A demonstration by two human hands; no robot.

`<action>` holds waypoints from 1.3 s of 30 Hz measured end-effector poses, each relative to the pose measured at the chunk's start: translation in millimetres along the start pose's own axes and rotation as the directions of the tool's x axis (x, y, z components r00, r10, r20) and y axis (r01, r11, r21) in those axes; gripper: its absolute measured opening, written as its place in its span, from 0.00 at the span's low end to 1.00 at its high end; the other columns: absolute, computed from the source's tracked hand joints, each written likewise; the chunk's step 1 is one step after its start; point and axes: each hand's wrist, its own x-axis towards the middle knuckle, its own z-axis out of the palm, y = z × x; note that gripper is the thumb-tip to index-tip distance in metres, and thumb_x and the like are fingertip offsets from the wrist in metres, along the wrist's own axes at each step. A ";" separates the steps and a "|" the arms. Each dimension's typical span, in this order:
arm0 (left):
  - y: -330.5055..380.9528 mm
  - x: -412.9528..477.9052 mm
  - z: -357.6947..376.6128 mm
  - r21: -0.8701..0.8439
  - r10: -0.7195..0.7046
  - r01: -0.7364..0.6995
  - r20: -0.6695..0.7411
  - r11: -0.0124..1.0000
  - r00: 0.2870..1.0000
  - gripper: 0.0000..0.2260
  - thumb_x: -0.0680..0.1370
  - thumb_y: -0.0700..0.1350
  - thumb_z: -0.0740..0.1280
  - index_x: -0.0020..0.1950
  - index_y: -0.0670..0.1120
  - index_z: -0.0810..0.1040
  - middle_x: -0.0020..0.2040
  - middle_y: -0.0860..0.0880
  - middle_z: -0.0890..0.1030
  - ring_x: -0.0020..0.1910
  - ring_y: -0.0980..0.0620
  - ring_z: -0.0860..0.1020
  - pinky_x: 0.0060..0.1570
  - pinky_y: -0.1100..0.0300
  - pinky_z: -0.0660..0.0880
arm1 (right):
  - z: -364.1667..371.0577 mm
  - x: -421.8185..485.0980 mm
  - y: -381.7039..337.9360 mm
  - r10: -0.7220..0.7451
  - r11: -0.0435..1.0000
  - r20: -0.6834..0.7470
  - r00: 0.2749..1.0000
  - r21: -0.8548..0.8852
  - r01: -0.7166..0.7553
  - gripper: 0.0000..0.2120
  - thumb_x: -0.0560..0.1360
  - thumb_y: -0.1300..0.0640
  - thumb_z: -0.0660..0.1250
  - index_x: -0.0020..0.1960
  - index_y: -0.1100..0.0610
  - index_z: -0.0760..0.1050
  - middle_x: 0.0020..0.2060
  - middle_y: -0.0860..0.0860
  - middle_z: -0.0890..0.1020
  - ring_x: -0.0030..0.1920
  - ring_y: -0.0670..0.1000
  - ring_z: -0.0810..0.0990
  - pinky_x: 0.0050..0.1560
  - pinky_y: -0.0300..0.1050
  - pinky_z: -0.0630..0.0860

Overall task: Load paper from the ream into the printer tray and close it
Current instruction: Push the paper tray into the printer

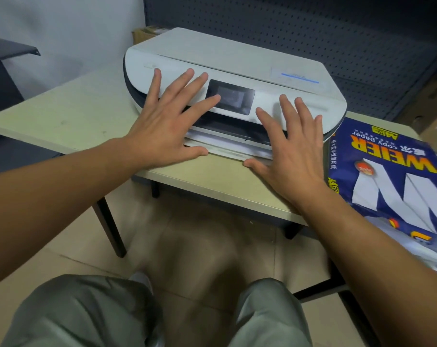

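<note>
A white printer (237, 58) with a dark screen sits on a beige table (62, 121). Its paper tray (227, 152) sticks out a little at the bottom front, with white sheets showing in it. My left hand (167, 121) is spread flat in front of the printer's left side, thumb at the tray's front edge. My right hand (292, 146) is spread the same way on the right, thumb at the tray's front corner. Neither hand holds anything. The blue ream of copy paper (392, 186) lies on the table to the right of the printer.
A dark pegboard panel (312, 26) stands behind the printer. A cardboard box (147, 33) is behind its left corner. A dark shelf (9, 51) is at the far left. My knees (87, 314) are below the table edge, over a tiled floor.
</note>
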 end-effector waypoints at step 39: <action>-3.6 10.2 24.8 -0.008 -0.082 0.082 -0.075 0.997 0.994 0.31 0.77 0.62 0.62 0.78 0.54 0.62 0.82 0.46 0.58 0.81 0.44 0.54 0.75 0.37 0.52 | 22.9 16.1 11.1 0.041 0.999 -0.126 0.991 0.017 -0.040 0.31 0.75 0.36 0.63 0.72 0.51 0.69 0.80 0.54 0.62 0.80 0.57 0.57 0.77 0.64 0.53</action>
